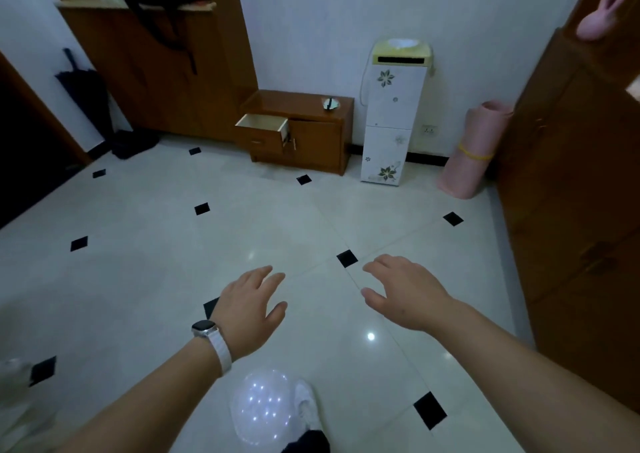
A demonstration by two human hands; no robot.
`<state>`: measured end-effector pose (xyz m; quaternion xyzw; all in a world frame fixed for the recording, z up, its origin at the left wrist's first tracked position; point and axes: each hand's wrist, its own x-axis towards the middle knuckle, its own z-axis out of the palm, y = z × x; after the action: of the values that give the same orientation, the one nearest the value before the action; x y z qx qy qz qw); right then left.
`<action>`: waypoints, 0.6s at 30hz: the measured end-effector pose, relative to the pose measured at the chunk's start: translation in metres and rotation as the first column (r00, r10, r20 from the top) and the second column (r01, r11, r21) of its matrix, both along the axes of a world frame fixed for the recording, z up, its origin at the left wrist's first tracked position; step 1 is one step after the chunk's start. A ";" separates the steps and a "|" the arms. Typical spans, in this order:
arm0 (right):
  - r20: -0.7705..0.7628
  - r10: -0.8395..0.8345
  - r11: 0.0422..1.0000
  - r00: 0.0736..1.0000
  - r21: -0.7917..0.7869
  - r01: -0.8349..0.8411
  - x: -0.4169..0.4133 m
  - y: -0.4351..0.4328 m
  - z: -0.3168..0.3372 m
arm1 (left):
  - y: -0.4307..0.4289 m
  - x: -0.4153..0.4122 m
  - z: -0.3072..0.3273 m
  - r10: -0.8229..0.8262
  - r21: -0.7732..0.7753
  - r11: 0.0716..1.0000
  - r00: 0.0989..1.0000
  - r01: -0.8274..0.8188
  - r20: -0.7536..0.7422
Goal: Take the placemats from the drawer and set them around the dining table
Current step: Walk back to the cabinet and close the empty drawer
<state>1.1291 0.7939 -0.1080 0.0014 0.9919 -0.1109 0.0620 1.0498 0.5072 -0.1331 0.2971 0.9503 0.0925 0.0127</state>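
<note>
Drawer [262, 125] sits open well across the floor [138, 244], straight past the left hand [252, 310], right hand [405, 296] further off; both spread, empty.

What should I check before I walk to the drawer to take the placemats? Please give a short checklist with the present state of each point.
1. Drawer of the low cabinet stands open: ok.
2. Placemats can be seen in the drawer: cannot tell; from here only its pale inner walls show.
3. Left hand is free, with relaxed fingers: ok.
4. Right hand is free, with relaxed fingers: ok.
5. Way to the cabinet: ok; only bare tiled floor shows between the hands and the cabinet.
6. Dining table is located: not ok; it is not in this view.
</note>
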 end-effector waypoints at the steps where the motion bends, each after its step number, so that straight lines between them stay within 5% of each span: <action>1: 0.004 0.002 1.000 1.000 0.013 -0.002 -0.016 0.001 0.000 | 0.001 -0.016 -0.004 -0.002 0.009 1.000 1.000 0.002 0.000; 18: -0.038 0.116 0.987 0.993 0.113 -0.111 -0.269 -0.041 0.031 | -0.033 -0.258 0.002 0.049 0.132 0.990 0.998 -0.044 -0.037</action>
<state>0.8601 0.7532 -0.0767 -0.0542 0.9961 -0.0523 0.0458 0.7916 0.4740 -0.1314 0.2770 0.9488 0.1490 -0.0282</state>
